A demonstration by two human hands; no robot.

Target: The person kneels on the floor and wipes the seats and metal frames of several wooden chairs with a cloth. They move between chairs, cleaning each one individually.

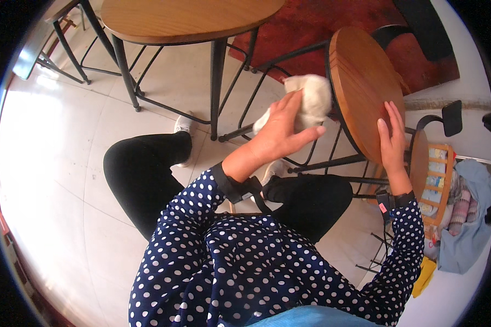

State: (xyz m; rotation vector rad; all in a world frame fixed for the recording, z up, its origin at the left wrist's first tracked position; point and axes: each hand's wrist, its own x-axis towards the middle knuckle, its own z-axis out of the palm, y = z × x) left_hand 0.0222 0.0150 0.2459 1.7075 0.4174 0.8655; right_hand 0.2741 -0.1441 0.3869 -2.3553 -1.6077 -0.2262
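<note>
A stool with a round wooden seat (366, 94) and black metal legs (331, 162) lies tipped on its side, its legs towards the left. My left hand (282, 126) holds a white cloth (314, 98) beside the rim and underside of that seat, thumb spread away from the fingers. Whether the cloth touches a leg is hidden. Flat against the seat's top face rests my right hand (393, 141), fingers stretched out and not wrapped around anything. Black straps circle both wrists.
A wooden-topped stool (192, 20) with black legs stands ahead. A red mat (294, 41) lies on the pale tiled floor (65, 171). To the right are another wooden seat (418, 163), a wooden rack (442, 184) with packets, and blue-grey cloth (466, 245).
</note>
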